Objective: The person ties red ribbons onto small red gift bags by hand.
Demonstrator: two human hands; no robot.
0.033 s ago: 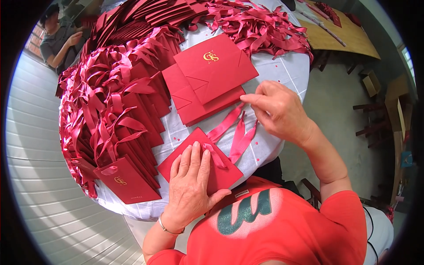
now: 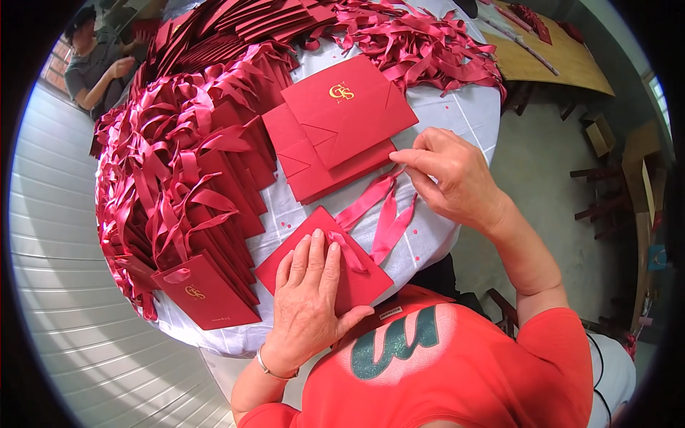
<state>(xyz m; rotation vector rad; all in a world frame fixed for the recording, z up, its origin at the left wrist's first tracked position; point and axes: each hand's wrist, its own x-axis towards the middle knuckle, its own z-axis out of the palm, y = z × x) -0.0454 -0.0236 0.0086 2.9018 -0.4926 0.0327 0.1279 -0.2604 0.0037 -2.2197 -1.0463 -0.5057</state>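
Observation:
My left hand (image 2: 307, 292) lies flat, fingers stretched, on a small red paper gift bag (image 2: 364, 285) at the table's near edge. Pink-red ribbon (image 2: 389, 221) comes out of this bag, and its loose strands spread over the cloth toward the upper right. At the far end of the ribbon, my right hand (image 2: 446, 175) is closed in a pinch, its fingertips beside the strand ends. What sits between those fingers is too small to make out. Just left of it lies a short stack of flat red bags (image 2: 349, 107), the top one with a gold emblem.
Rows of red bags with ribbon handles (image 2: 193, 178) crowd the left of the white-covered round table (image 2: 467, 128). Loose ribbons (image 2: 428, 50) are heaped at the back. Another person (image 2: 100, 64) is at the far left. A wooden table (image 2: 556, 53) stands at the far right.
My right hand has shifted very slightly, and the ribbon ends by its fingertips lie a little differently. My left hand and the bag under it have stayed put.

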